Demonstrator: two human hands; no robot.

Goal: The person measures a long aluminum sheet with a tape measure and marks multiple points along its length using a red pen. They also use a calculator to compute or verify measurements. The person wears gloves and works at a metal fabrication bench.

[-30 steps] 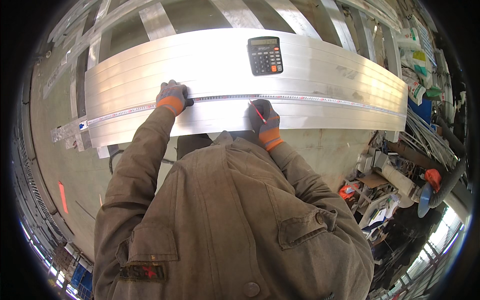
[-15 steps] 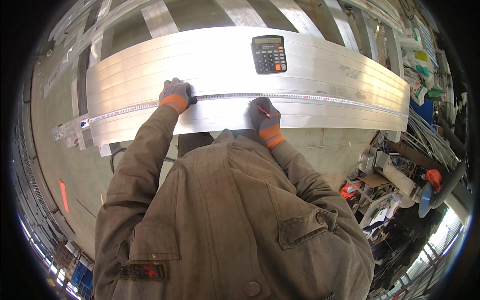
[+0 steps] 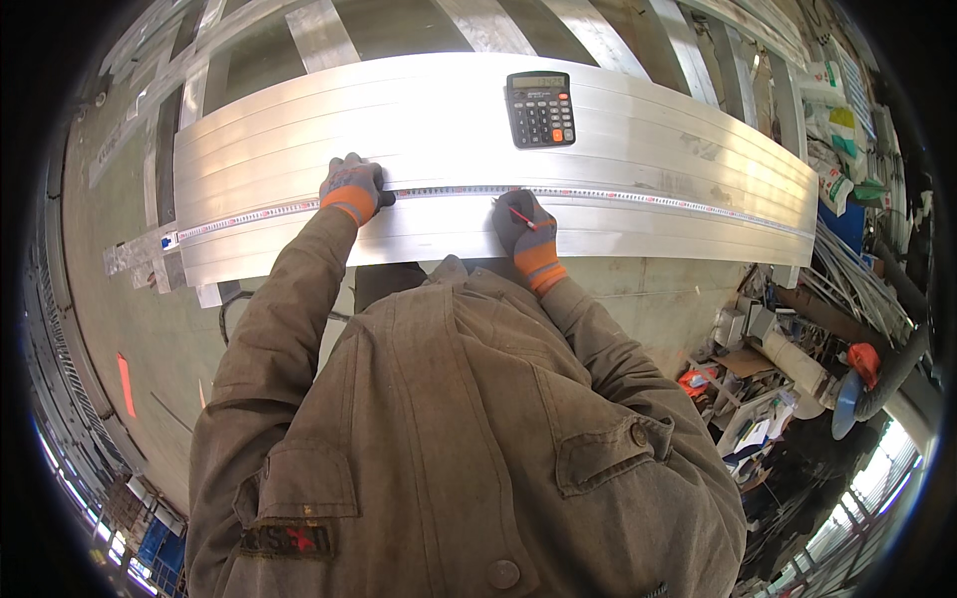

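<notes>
A metal tape measure (image 3: 459, 189) stretches lengthwise across a row of shiny silver metal strips (image 3: 329, 120). My left hand (image 3: 351, 189), in a grey and orange glove, presses down over the tape, with its thumb beside the tape's edge and its fingers bent on the metal beyond. My right hand (image 3: 526, 229), gloved alike, is closed round a thin red pencil (image 3: 520, 217), its tip by the near edge of the tape. Beyond the right hand lies a black calculator (image 3: 540, 108) with grey and orange keys.
Silver crossbars (image 3: 324, 35) run beneath and behind the strips. At the tape's left end sits a small bluish-white piece (image 3: 169, 240). To the right are bundled metal rods (image 3: 862, 264), bags (image 3: 837, 135), a ribbed hose (image 3: 887, 374) and a cluttered rack (image 3: 748, 409).
My right hand has shifted very slightly left with the pencil, whose visible part looks tilted a bit differently. My left hand stays on the tape.
</notes>
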